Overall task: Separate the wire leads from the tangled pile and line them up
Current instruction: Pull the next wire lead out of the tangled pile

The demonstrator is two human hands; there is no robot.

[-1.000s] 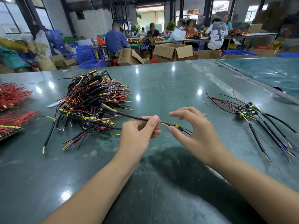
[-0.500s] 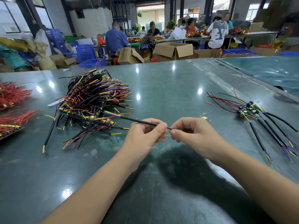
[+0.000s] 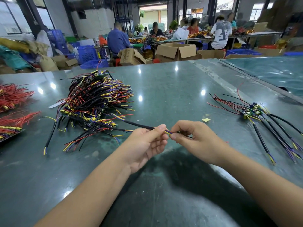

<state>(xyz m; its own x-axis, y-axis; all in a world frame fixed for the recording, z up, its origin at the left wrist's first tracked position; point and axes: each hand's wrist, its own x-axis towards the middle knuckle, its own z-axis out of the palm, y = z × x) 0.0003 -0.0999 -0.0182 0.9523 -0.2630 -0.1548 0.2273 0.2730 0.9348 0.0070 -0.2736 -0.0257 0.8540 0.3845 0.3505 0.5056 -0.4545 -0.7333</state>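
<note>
A tangled pile of black, red, yellow and purple wire leads with small boards lies on the green table at centre left. One black-sleeved lead runs from the pile's edge to my hands. My left hand pinches its sleeve end between thumb and forefinger. My right hand pinches the yellow and purple wires and a small part just to the right; most of that part is hidden by the fingers. A row of separated leads lies on the right.
Bundles of red wires lie at the table's left edge. A small yellow scrap sits behind my right hand. Cardboard boxes, blue crates and seated people at other tables fill the background. A second table adjoins on the right.
My right hand went from open fingers to a pinch on the lead's end. Both hands have drawn the lead a little to the right, away from the pile.
</note>
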